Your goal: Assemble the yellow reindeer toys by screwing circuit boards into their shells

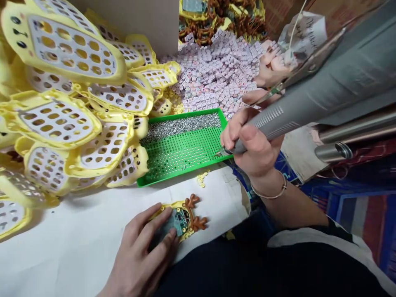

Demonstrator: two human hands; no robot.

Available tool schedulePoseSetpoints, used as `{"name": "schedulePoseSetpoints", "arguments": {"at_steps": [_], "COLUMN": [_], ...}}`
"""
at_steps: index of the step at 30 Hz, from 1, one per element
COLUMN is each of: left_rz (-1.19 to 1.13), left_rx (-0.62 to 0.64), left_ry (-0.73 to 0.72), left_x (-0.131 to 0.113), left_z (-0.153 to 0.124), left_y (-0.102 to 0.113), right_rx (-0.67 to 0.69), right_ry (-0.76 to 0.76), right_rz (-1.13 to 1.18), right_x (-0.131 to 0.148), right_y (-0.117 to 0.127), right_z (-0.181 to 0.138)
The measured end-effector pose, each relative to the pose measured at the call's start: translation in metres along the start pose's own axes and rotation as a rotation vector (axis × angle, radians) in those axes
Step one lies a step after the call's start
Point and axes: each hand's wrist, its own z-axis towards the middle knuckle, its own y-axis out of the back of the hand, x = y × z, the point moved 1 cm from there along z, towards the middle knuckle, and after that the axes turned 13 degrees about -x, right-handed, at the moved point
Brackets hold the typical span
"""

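Note:
Over the green perforated tray [173, 159], my right hand [258, 148] is wrapped round a grey electric screwdriver [303, 90]. The screwdriver's tip points down and left at the tray's right end; whether it touches a screw there is too small to tell. Small silver screws [185, 125] fill the tray's far side. My left hand [145, 243] grips a yellow toy shell [186, 236] on the white table, fingers on the far side and thumb on the near side. Inside the shell a green circuit board [179, 220] shows, and brown antlers [198, 222] stick out to the right.
Yellow shells with white grids [77, 45] are heaped on the left. Behind the tray lies a pile of small white-and-pink keys [216, 70], with antlered toy parts [216, 18] further back. Small yellow pieces [202, 179] lie before the tray. Metal tubes [334, 151] are at right.

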Motion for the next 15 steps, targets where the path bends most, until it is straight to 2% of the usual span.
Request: {"name": "schedulePoseSetpoints", "arguments": {"at_steps": [3, 5, 8, 11, 15], "left_rz": [-0.021, -0.026, -0.026, -0.019, -0.021], "left_rx": [-0.003, -0.002, -0.002, -0.004, -0.008], "left_ry": [0.025, 0.031, 0.027, 0.022, 0.028], "left_x": [-0.001, -0.001, -0.001, -0.001, -0.001], "left_z": [0.000, 0.000, 0.001, 0.001, -0.001], "left_y": [0.001, 0.002, 0.002, 0.002, 0.001], "right_rx": [-0.116, -0.155, -0.156, -0.155, -0.176], "right_ry": [-0.025, -0.042, -0.086, -0.065, -0.089], "right_rz": [0.429, 0.613, 0.671, 0.695, 0.630], "right_x": [0.001, -0.001, -0.004, -0.007, -0.009], "right_y": [-0.006, -0.011, -0.015, -0.017, -0.018], "right_z": [0.000, 0.001, 0.002, 0.001, -0.001]}}
